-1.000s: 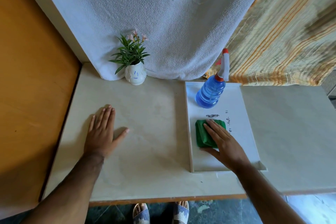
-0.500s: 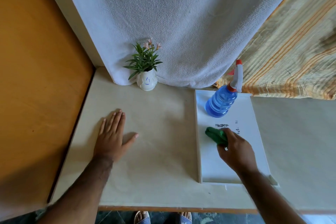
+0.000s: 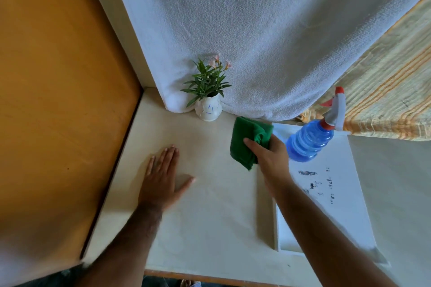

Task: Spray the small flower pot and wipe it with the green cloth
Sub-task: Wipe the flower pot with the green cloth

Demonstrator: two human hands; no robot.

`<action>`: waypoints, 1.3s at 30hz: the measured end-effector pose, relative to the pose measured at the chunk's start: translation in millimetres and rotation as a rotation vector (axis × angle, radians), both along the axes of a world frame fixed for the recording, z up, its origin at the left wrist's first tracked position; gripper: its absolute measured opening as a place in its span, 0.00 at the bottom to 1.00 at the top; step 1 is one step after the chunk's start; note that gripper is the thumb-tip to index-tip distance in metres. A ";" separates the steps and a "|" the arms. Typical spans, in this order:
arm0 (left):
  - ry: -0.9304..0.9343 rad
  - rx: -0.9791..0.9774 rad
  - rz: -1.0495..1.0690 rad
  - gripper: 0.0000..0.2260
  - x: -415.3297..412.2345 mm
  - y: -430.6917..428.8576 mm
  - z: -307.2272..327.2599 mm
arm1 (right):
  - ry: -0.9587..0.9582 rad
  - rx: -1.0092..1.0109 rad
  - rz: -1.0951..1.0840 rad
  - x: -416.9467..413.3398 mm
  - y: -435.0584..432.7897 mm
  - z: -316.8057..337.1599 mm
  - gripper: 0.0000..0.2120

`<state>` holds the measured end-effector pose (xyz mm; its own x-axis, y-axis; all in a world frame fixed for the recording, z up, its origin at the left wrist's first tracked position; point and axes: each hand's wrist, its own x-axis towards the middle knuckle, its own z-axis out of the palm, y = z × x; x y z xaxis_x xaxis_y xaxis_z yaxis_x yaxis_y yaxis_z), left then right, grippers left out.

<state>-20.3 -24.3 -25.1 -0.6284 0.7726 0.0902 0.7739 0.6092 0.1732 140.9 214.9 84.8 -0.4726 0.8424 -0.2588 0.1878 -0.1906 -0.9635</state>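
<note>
A white towel (image 3: 268,37) fills the upper frame, hanging over the pale surface (image 3: 210,216); a white tray (image 3: 338,205), partly hidden by the right forearm, carries the blue spray bottle (image 3: 307,144). The left hand (image 3: 161,184) lies flat and open at center left, while the right hand (image 3: 270,158) grips the bunched green cloth (image 3: 247,142) at center. The small flower pot (image 3: 208,110) stands just above and left of the cloth, against the towel.

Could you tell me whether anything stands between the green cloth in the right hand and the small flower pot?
Nothing visible does. The right hand holds the green cloth just right of the small flower pot, with only bare table between them.
</note>
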 end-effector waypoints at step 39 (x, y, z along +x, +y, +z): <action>-0.097 -0.126 0.015 0.45 -7.7 -1.4 1.8 | -0.151 1.411 0.628 -114.1 15.2 -44.1 0.20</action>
